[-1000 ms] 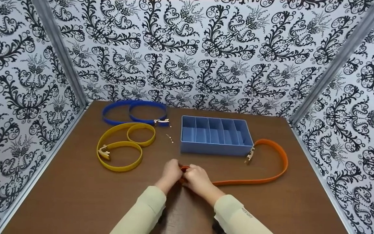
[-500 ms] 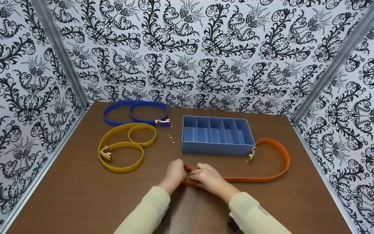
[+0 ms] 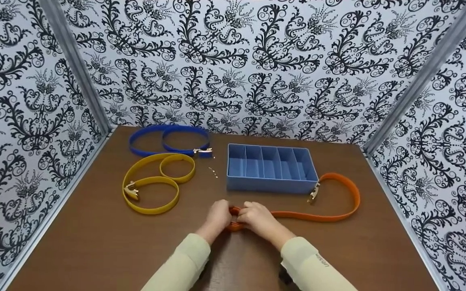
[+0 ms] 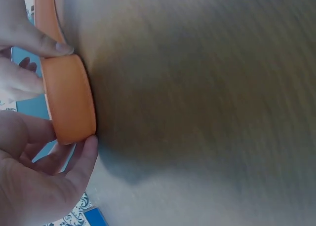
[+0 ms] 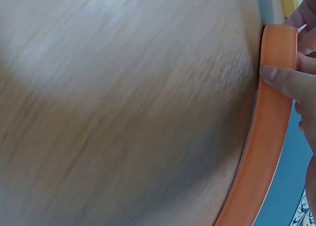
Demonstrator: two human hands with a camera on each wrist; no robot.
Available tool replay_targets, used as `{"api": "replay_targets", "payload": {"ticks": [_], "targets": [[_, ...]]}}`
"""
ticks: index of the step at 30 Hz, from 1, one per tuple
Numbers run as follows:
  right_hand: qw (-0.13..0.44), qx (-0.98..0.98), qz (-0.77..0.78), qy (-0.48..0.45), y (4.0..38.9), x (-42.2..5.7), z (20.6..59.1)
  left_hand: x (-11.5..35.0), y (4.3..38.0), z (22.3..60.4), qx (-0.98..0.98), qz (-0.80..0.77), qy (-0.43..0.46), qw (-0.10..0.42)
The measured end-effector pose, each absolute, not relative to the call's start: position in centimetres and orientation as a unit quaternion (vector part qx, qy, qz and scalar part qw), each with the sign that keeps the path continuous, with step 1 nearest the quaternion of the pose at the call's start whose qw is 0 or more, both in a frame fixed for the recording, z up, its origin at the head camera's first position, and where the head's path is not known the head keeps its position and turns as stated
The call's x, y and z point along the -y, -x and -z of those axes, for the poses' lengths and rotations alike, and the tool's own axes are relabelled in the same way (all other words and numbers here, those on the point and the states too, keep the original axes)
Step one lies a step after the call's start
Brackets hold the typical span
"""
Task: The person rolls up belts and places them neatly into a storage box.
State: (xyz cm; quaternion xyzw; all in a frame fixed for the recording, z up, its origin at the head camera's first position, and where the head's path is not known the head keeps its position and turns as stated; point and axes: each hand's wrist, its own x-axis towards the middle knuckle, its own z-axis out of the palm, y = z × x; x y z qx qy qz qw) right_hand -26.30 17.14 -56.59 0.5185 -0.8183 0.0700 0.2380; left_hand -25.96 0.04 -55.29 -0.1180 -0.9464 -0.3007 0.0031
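An orange belt [image 3: 318, 218] stands on its edge, one end rolled into a small coil [image 4: 71, 97] at the table's front middle. My left hand [image 3: 218, 216] holds the coil's left side with curled fingers. On the right side, my right hand [image 3: 260, 220] pinches the band, its thumb [image 5: 281, 79] lying across the outer face in the right wrist view. From there the loose stretch runs right and bends back toward a blue box. Its gold buckle [image 3: 314, 192] sits by the box's front right corner. The inner turns of the coil are partly hidden by the fingers.
The blue box [image 3: 271, 185] with several compartments stands behind the hands. A yellow belt [image 3: 150, 210] lies looped at left, with a blue belt [image 3: 146, 153] behind it. Small shiny bits [image 3: 213, 172] dot the brown table [image 3: 95, 250]. Patterned walls [image 3: 233, 81] enclose the back and sides.
Both hands have shifted slightly right. My right fingers reached over the coil and are back at its right side. The belt's loose stretch near that hand has swung away from the front edge.
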Motion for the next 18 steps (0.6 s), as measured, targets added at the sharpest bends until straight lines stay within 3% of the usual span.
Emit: {"api": "replay_targets", "payload": {"ticks": [11,18], "targets": [[0.204,0.845,-0.079,-0.488,25.8,-15.6,56.3,0.5,25.3,55.9,0.909,0.412,0.053,0.02],[0.211,0.842,-0.104,-0.486,25.6,-15.6,56.2,0.4,25.2,56.0,0.918,0.387,0.076,0.034]]}}
